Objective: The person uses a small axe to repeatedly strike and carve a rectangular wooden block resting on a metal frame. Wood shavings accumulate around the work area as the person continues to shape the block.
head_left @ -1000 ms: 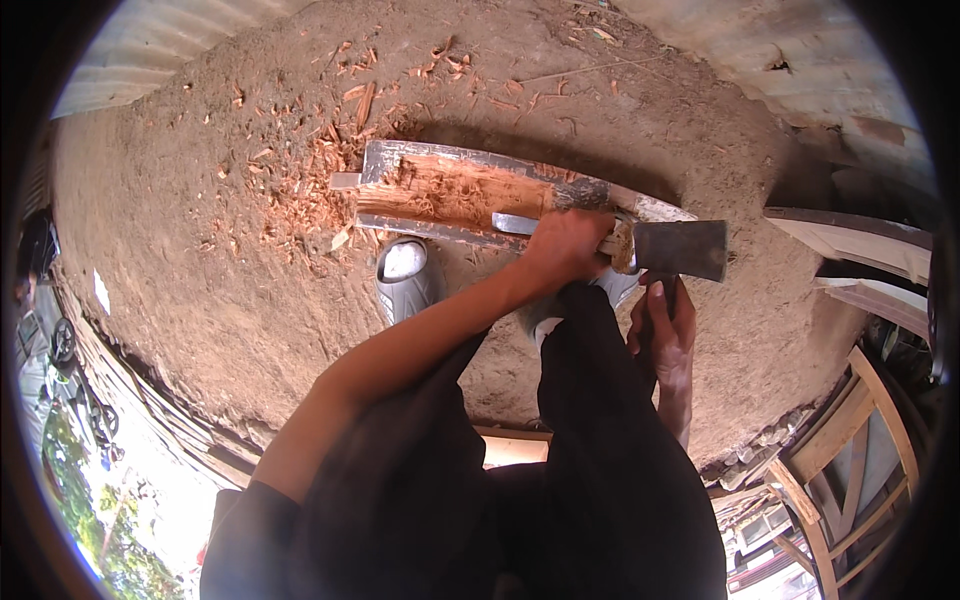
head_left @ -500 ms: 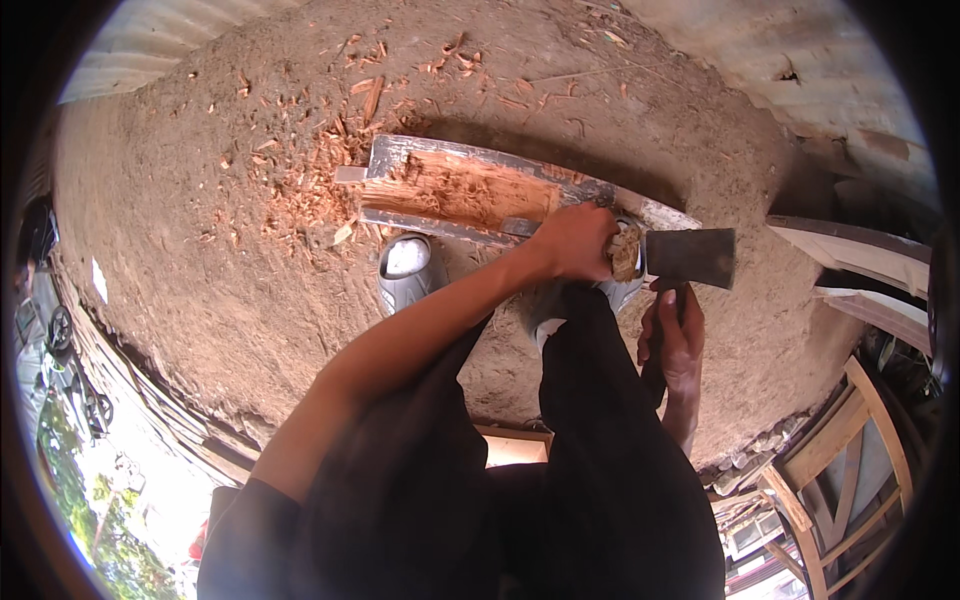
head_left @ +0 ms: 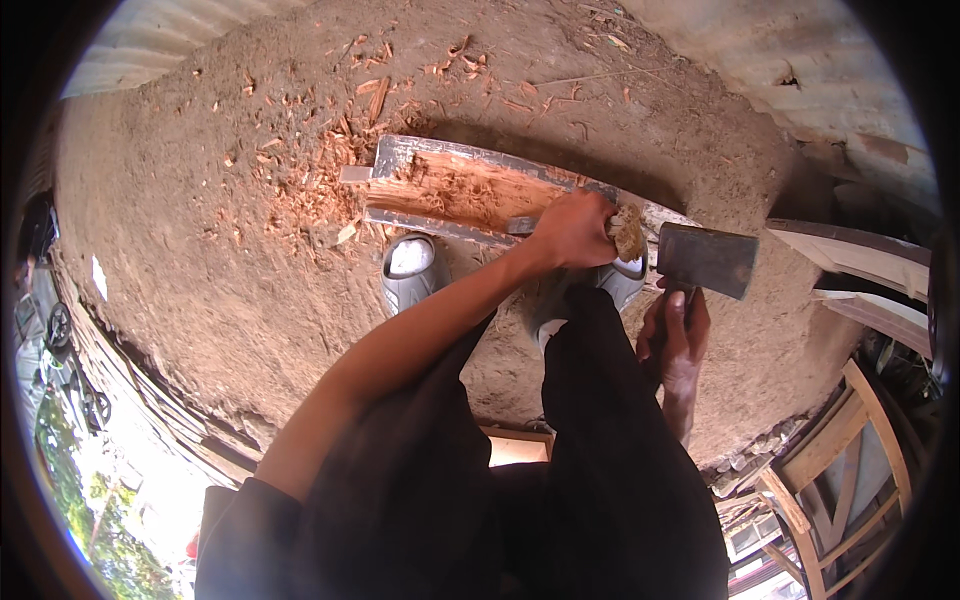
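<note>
A long timber [head_left: 400, 219] with a reddish hollow cut into its face lies on the ground in front of my shoes. My left hand [head_left: 577, 230] is closed round a chisel [head_left: 521, 225], held low and slanting. Its flat blade reaches to the near edge of the hollow, and its frayed, battered butt [head_left: 628, 234] sticks out on the right. My right hand [head_left: 676, 335] grips the handle of a mallet [head_left: 708, 260] with a dark, blocky head. A small gap separates that head from the chisel's butt.
Reddish wood chips [head_left: 325, 175] lie scattered left of the timber and beyond it. My grey shoes [head_left: 409, 282] stand close to its near side. Corrugated sheets [head_left: 790, 70] border the far ground. At the right are curved boards [head_left: 850, 250] and a wooden frame [head_left: 825, 450].
The mallet has moved right, away from the chisel's butt, and its head has tilted slightly. My left hand keeps its grip on the chisel at nearly the same place.
</note>
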{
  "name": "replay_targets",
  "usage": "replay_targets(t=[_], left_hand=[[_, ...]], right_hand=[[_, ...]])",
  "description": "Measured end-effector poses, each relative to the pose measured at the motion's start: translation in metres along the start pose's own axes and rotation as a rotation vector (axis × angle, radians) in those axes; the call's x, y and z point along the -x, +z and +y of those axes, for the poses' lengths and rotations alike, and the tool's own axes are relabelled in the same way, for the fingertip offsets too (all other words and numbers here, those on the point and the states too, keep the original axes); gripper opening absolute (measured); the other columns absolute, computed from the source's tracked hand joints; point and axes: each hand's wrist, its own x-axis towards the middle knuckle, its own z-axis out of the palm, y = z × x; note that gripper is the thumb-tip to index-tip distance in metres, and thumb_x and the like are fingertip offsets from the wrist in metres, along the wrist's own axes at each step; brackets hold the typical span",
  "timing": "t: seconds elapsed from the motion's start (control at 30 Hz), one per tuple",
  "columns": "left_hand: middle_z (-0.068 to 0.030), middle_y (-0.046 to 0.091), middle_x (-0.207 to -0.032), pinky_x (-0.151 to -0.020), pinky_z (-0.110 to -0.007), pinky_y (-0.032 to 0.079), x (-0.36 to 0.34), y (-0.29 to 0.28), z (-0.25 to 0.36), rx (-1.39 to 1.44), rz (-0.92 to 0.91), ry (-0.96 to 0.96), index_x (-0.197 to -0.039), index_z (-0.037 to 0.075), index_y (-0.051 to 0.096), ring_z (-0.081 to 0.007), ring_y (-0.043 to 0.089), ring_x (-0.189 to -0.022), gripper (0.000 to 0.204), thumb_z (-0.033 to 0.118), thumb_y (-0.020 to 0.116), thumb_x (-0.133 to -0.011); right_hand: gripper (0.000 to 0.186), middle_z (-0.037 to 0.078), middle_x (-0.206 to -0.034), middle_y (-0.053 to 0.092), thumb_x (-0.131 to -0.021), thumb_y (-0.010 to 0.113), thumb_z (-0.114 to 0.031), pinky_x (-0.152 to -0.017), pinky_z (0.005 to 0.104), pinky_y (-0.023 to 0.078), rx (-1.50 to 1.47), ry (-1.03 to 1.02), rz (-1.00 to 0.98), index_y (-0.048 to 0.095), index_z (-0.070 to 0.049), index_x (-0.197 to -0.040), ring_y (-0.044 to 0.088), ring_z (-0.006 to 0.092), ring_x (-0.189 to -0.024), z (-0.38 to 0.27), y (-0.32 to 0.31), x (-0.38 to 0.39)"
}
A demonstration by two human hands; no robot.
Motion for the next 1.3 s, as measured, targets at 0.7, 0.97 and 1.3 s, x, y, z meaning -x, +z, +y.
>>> replay_targets(t=[0.7,0.97,1.3], left_hand=[[-0.0226,0.07,-0.081,-0.079,-0.05,0.057,0.004,0.001,-0.003,-0.072,-0.011,0.055,-0.082,0.006,0.073,-0.0419,0.07,-0.083,0.024,0.02,0.07,-0.063],[-0.0214,0.071,-0.081,-0.079,-0.049,0.058,0.009,0.002,-0.001,-0.071,-0.04,0.049,-0.085,0.007,0.074,-0.0403,0.071,-0.084,0.026,0.022,0.071,-0.063],[-0.0195,0.071,-0.079,-0.077,-0.049,0.058,0.012,-0.002,-0.003,-0.117,-0.032,0.057,-0.083,0.01,0.075,-0.0397,0.071,-0.082,0.023,0.022,0.071,-0.064]], right_hand=[[0.038,0.005,-0.059,0.049,-0.106,0.05,-0.036,-0.036,0.028,0.038,0.178,0.06,0.058,0.051,0.001,-0.113,0.047,0.0137,-0.039,0.004,0.005,-0.005],[0.04,0.004,-0.059,0.048,-0.105,0.052,-0.042,-0.037,0.0274,0.038,-0.056,0.046,0.19,0.053,-0.002,-0.107,0.048,0.0142,-0.039,0.015,0.009,-0.005],[0.037,0.004,-0.061,0.049,-0.104,0.052,-0.035,-0.038,0.0284,0.039,0.187,0.129,0.071,0.054,0.0,-0.112,0.047,0.0122,-0.041,0.016,0.005,-0.003]])
